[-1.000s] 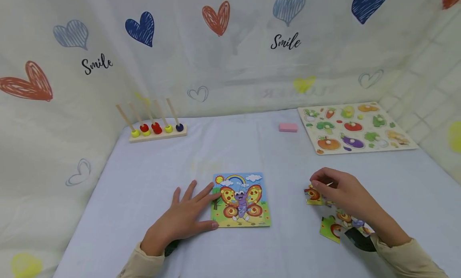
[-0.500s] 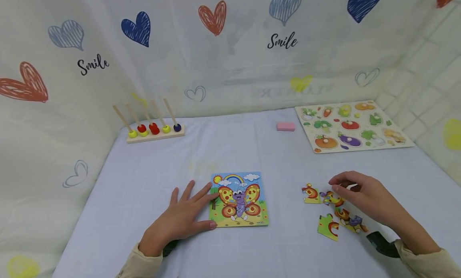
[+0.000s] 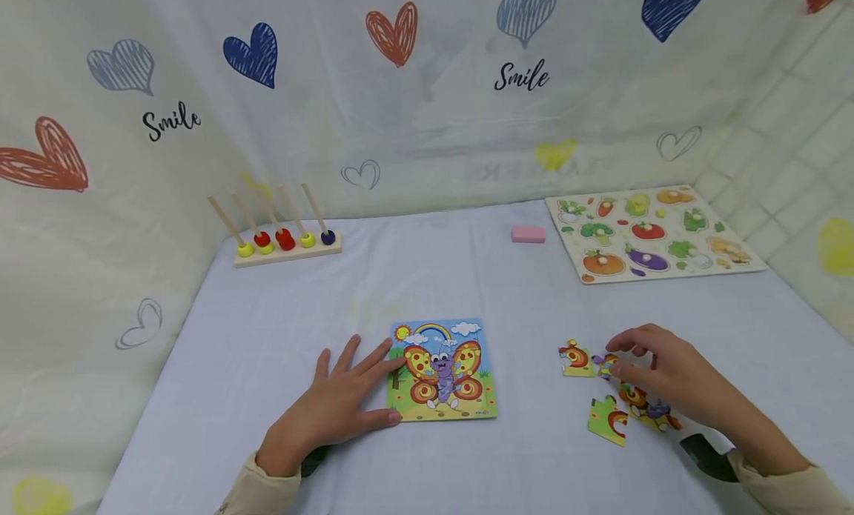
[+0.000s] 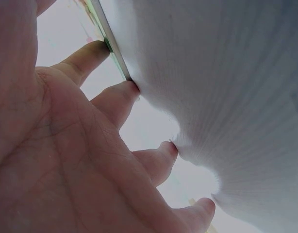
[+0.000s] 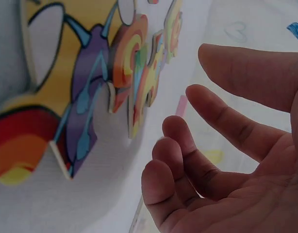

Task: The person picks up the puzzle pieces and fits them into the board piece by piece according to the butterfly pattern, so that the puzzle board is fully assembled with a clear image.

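I see the flat, irregular purple-and-yellow puzzle piece (image 3: 604,365) lying right of the square, butterfly-printed puzzle board (image 3: 443,370), its visible end just boardward of the right hand's (image 3: 670,370) parted, empty thumb and index finger; its long axis is partly covered. The left hand (image 3: 333,404), farther off, spreads wide fingers on the board's left edge. A pink rectangular block (image 3: 528,235) sits beyond the board, to its right.

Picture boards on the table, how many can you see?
2: the butterfly board, touched by the left hand, and the vegetable board at the far right, beyond the right hand.
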A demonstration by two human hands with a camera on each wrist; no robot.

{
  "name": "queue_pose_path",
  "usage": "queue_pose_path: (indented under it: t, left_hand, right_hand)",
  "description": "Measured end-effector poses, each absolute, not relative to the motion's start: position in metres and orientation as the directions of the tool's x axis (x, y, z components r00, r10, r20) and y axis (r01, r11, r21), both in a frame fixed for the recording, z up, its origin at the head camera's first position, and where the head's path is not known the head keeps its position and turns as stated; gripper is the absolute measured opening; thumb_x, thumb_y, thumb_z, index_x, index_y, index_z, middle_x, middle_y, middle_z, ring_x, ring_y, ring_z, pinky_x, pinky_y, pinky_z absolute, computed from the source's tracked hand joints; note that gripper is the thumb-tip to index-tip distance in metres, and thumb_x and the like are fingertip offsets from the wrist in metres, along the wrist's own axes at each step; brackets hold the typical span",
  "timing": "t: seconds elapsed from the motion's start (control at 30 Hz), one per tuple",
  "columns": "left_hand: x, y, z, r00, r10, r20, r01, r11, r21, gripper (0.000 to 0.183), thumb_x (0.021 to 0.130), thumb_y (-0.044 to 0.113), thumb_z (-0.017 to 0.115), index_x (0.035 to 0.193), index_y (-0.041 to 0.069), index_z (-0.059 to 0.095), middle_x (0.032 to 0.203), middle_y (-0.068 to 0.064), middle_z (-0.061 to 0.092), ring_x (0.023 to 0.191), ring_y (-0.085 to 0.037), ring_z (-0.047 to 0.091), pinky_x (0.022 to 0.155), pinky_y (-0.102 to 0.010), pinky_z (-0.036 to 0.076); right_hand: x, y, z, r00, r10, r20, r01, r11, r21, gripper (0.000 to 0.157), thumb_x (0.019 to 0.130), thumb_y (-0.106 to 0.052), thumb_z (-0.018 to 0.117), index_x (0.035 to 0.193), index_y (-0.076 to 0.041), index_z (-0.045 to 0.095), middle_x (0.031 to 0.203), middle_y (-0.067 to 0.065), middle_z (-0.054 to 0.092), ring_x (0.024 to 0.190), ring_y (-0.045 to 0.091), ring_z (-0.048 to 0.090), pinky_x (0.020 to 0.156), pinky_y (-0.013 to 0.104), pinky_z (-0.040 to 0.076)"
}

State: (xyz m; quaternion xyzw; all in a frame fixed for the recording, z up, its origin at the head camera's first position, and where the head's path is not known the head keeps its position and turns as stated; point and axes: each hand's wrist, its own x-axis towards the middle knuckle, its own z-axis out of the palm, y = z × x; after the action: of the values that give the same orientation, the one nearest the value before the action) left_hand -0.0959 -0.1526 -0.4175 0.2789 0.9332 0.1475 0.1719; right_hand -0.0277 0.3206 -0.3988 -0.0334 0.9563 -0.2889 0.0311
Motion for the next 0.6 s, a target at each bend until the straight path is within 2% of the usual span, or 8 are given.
queue_pose_path:
  t: [0.13,0.23,0.6]
  left_hand:
    - [-0.096,-0.153,-0.417,-0.788,0.568,-0.237,0.466,0.802,0.373,0.080,0.093,0.059,0.078,0.163,0.035,0.047,0.177,0.005,0.025,0.162,-0.044,0.005,0.118,-0.080,0.000]
    - [-0.095,-0.152,-0.417,-0.791,0.564,-0.238,0.464,0.805,0.369,0.080,0.093,0.060,0.077,0.163,0.035,0.047,0.177,0.005,0.025,0.162,-0.044,0.005,0.118,-0.080,0.001]
    - [-0.096,-0.152,-0.416,-0.789,0.565,-0.240,0.466,0.806,0.366,0.079,0.093,0.060,0.077,0.163,0.036,0.047,0.177,0.005,0.025,0.162,-0.045,0.005,0.118,-0.080,0.001]
  right_hand:
    - [-0.032,0.318,-0.401,-0.993,-0.109,-0.045,-0.068,0.844,-0.532,0.027,0.092,-0.011,0.085,0.116,-0.007,0.075,0.117,0.011,0.065,0.106,0.034,0.056,0.081,0.046,0.054]
    - [-0.034,0.317,-0.403,-0.990,-0.130,-0.059,-0.081,0.855,-0.513,0.028,0.090,-0.011,0.087,0.115,-0.008,0.076,0.117,0.014,0.063,0.109,0.038,0.054,0.087,0.057,0.050]
    - [-0.036,0.313,-0.411,-0.984,-0.174,-0.025,-0.142,0.872,-0.468,0.026,0.087,-0.009,0.088,0.109,-0.014,0.075,0.118,0.020,0.058,0.113,0.047,0.043,0.085,0.059,0.044]
